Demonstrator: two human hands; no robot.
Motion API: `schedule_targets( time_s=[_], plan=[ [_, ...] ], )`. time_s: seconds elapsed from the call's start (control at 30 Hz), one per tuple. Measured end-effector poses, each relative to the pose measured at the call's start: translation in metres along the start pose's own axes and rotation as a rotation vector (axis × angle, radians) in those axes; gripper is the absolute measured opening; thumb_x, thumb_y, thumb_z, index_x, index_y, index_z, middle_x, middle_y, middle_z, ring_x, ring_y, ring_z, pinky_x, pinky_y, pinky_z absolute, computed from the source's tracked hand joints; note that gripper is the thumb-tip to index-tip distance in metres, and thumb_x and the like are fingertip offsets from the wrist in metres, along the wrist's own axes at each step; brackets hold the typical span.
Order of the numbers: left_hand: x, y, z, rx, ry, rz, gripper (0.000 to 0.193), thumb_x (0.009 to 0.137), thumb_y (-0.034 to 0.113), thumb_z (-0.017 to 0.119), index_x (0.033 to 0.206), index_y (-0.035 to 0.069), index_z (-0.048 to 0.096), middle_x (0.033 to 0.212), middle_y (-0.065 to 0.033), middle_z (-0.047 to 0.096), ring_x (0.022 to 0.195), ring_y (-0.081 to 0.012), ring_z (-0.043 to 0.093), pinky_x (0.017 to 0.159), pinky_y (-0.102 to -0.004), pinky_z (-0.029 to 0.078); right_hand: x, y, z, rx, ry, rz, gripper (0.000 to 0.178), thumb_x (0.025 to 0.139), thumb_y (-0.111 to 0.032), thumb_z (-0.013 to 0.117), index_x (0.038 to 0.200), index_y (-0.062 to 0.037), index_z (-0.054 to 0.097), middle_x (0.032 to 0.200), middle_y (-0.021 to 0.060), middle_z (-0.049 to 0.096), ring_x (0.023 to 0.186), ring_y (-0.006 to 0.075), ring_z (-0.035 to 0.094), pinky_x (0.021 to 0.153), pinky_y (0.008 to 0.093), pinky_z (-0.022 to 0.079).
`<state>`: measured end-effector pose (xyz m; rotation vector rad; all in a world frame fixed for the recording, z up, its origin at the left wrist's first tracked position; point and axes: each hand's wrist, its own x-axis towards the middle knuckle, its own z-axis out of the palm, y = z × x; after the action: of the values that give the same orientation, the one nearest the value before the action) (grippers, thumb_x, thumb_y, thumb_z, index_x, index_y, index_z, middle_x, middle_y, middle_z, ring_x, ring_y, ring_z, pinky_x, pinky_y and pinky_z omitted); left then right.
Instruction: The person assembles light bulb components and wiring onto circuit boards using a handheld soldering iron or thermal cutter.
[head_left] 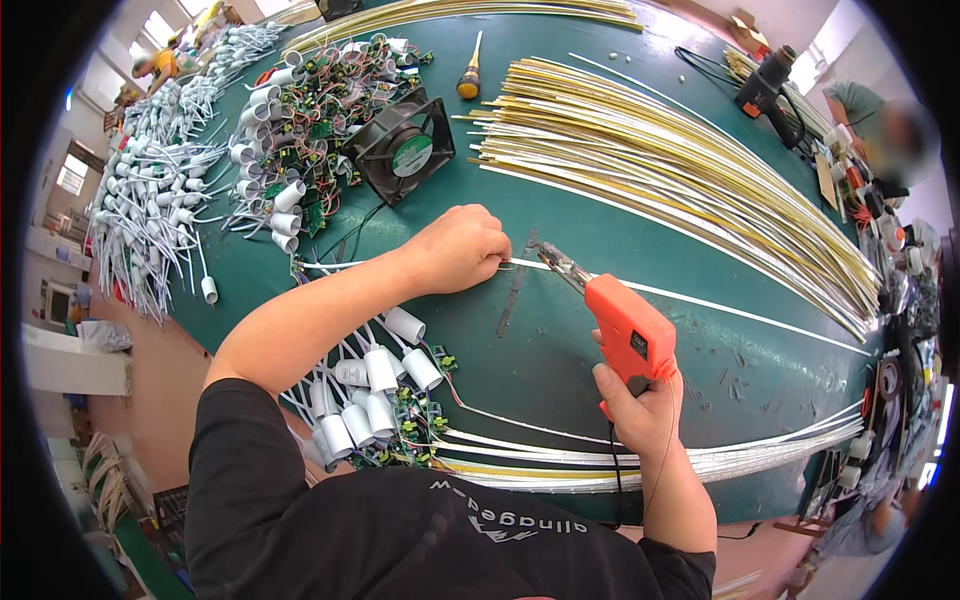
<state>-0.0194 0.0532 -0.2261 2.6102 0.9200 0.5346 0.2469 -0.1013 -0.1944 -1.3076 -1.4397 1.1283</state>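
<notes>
My left hand (462,250) is closed in a pinch near the middle of the bench, on the left end of a long thin white strip (740,308). The strip runs off to the right across the green mat. My right hand (640,410) grips a red soldering gun (632,330) by its handle. The gun's metal nose points up and left over the strip, a short way right of my left fingers. A white cable (330,266) passes under my left forearm; where it ends is hidden. Below that forearm lie several white lamp caps (381,368) with small green circuit boards (410,410).
Further off lie a black fan (400,150), a screwdriver (468,82) and a big bundle of yellow and white strips (650,160). Circuit boards (318,130) and white-cabled caps (160,200) heap at left. A heat gun (768,85) stands far right. Wired strips (700,462) lie near me.
</notes>
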Motion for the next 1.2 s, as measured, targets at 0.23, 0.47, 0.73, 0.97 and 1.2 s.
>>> schedule_targets(
  time_s=[0.23,0.47,0.73,0.97,1.2],
  plan=[
    [0.000,0.001,-0.001,0.009,-0.002,0.012,0.007,0.073,0.006,0.060,0.074,0.006,0.067,0.074,-0.0079,0.063,0.080,-0.0307,0.059,0.073,-0.0418,0.049,-0.003,0.002,-0.003,-0.002,-0.018,0.011,0.049,0.082,-0.005,0.066,0.127,0.0007,0.049,0.114,0.0118,0.064,0.097,0.0132,0.059,0.086,0.0297,0.047],
    [-0.004,0.011,-0.013,0.009,-0.043,-0.004,0.013,0.075,0.008,0.063,0.087,0.006,0.066,0.084,-0.0095,0.062,0.085,-0.0309,0.059,0.076,-0.0414,0.048,-0.005,0.008,-0.001,0.017,0.087,-0.056,0.040,0.078,-0.012,0.073,0.114,-0.0021,0.058,0.086,0.0074,0.063,0.072,0.0173,0.060,0.069,0.0298,0.048],
    [-0.005,0.016,-0.020,-0.080,-0.083,-0.147,0.018,0.076,0.010,0.064,0.093,0.006,0.064,0.089,-0.0110,0.062,0.090,-0.0312,0.059,0.077,-0.0419,0.048,-0.006,0.002,-0.002,-0.044,-0.013,0.017,0.045,0.080,-0.004,0.065,0.123,0.0013,0.052,0.110,0.0106,0.066,0.092,0.0123,0.059,0.085,0.0293,0.047],
    [-0.001,0.004,-0.006,-0.007,-0.077,-0.097,0.008,0.077,0.008,0.062,0.084,0.007,0.066,0.083,-0.0079,0.064,0.086,-0.0310,0.058,0.078,-0.0419,0.048,0.000,0.002,0.004,0.010,0.005,-0.069,0.046,0.080,-0.004,0.066,0.124,-0.0004,0.052,0.113,0.0101,0.065,0.102,0.0143,0.059,0.089,0.0308,0.046],
    [-0.009,-0.003,0.000,-0.030,-0.013,-0.006,0.007,0.076,0.005,0.063,0.082,0.007,0.067,0.080,-0.0070,0.061,0.084,-0.0293,0.058,0.078,-0.0398,0.047,0.007,0.004,0.012,0.007,-0.041,-0.017,0.044,0.081,-0.003,0.065,0.124,-0.0009,0.053,0.110,0.0076,0.065,0.091,0.0105,0.059,0.076,0.0264,0.049]
  ],
)
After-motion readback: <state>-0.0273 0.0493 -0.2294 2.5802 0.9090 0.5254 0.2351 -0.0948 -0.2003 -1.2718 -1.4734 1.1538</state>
